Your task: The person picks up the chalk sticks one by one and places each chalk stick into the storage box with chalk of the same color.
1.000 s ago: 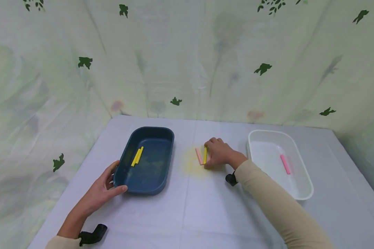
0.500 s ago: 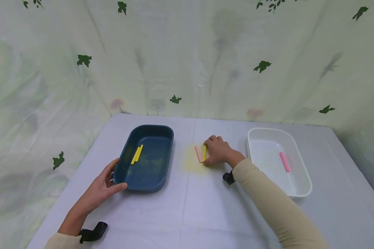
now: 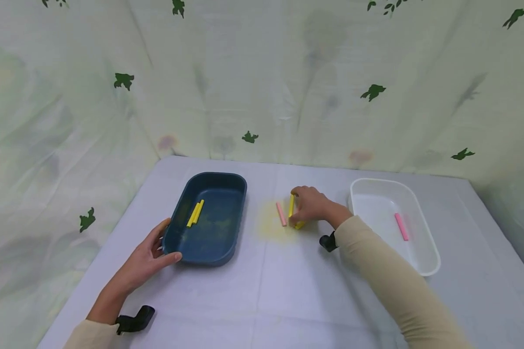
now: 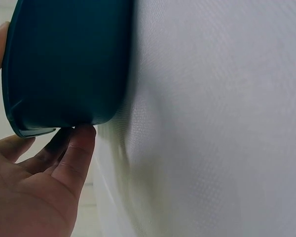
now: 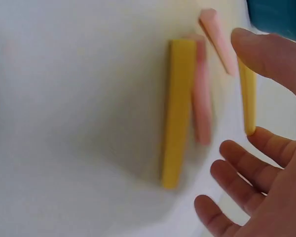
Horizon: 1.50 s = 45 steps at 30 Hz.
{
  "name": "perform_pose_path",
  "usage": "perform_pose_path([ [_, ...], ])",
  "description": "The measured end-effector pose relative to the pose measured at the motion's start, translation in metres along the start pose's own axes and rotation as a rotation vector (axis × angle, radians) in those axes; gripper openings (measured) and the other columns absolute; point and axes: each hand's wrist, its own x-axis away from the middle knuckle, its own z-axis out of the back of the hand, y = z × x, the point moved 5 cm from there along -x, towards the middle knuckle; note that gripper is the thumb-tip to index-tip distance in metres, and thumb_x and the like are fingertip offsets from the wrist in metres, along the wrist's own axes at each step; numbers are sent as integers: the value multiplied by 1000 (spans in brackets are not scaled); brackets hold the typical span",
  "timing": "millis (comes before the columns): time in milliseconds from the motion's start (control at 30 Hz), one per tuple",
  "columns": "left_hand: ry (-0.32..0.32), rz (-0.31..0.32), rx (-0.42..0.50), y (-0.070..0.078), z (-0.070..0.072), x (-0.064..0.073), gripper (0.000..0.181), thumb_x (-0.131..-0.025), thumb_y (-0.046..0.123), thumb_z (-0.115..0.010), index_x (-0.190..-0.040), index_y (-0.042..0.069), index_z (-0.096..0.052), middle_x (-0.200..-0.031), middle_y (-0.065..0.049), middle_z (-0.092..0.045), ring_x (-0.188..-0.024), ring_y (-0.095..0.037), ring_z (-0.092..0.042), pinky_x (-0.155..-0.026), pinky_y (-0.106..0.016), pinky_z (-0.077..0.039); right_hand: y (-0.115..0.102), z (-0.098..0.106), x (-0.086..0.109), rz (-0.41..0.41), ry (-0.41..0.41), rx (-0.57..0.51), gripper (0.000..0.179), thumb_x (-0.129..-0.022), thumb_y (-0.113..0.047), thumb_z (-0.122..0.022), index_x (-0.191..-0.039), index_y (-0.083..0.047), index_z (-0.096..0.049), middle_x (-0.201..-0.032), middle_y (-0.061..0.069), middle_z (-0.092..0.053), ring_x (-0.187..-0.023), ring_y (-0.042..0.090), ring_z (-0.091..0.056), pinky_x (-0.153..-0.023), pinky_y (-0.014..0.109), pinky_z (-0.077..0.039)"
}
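Note:
My right hand (image 3: pixel 312 203) pinches a yellow chalk stick (image 5: pixel 247 98) by its two ends, between thumb and forefinger, its other fingers spread. Below that hand lie another yellow chalk stick (image 5: pixel 177 113) and a pink one (image 5: pixel 202 98) side by side; in the head view the hand hides most of them. A second pink chalk stick (image 3: pixel 281 214) rests just to the left. At the near left corner of a dark blue tray (image 3: pixel 240 218), my left hand (image 3: pixel 146 257) grips the wall, thumb over the rim and fingertips against the outside (image 4: pixel 84 143).
Two yellow chalk sticks (image 3: pixel 195 213) lie in the blue tray. To the right, a white tray (image 3: pixel 428 237) contains one bright pink chalk stick (image 3: pixel 401 227). Yellow dust (image 3: pixel 270 232) marks the white tablecloth (image 3: pixel 244 305). A leaf-patterned curtain (image 3: pixel 270 87) hangs behind the table.
The right hand has raised the pinched yellow chalk stick slightly, away from the pink one. Another yellow stick now shows under the hand. The left hand keeps its grip on the tray.

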Motion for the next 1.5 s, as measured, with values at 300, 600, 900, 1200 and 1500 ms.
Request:
perform_pose_path([
  [300, 1, -7, 1, -2, 0, -1, 99, -92, 33, -71, -161, 14, -4, -161, -27, -21, -144, -49, -32, -112, -55, -33, -8, 28, -4, 45, 61, -62, 80, -81, -28, -78, -144, 3, -40, -142, 22, -53, -132, 36, -49, -113, 47, -39],
  [600, -2, -1, 8, -3, 0, -2, 99, -91, 32, -72, -161, 13, -4, -162, -27, -19, -144, -49, -31, -112, -55, -31, -28, 54, -12, 29, 105, -152, 83, -84, -24, -78, -150, 0, -33, -148, 20, -48, -139, 36, -45, -114, 47, -39],
  [900, 4, -14, 10, -3, 0, -2, 98, -91, 32, -72, -161, 14, -5, -162, -27, -20, -145, -48, -31, -112, -55, -32, -40, 68, -15, 39, 127, -200, 84, -85, -22, -77, -152, -2, -31, -148, 20, -47, -138, 35, -46, -113, 47, -40],
  [1200, -8, -17, 27, -4, -2, -1, 97, -92, 30, -71, -161, 14, -5, -161, -26, -21, -143, -47, -34, -111, -54, -32, -34, 66, -11, 3, 124, -225, 86, -84, -24, -79, -152, -2, -31, -147, 21, -46, -135, 35, -48, -111, 47, -43],
  [1500, -11, -20, 35, -5, -2, -1, 97, -91, 29, -72, -161, 16, -6, -161, -25, -22, -143, -46, -35, -104, -17, -44, -37, 52, -11, 43, 92, -259, 84, -85, -22, -77, -152, -2, -31, -146, 22, -47, -135, 38, -48, -110, 47, -43],
])
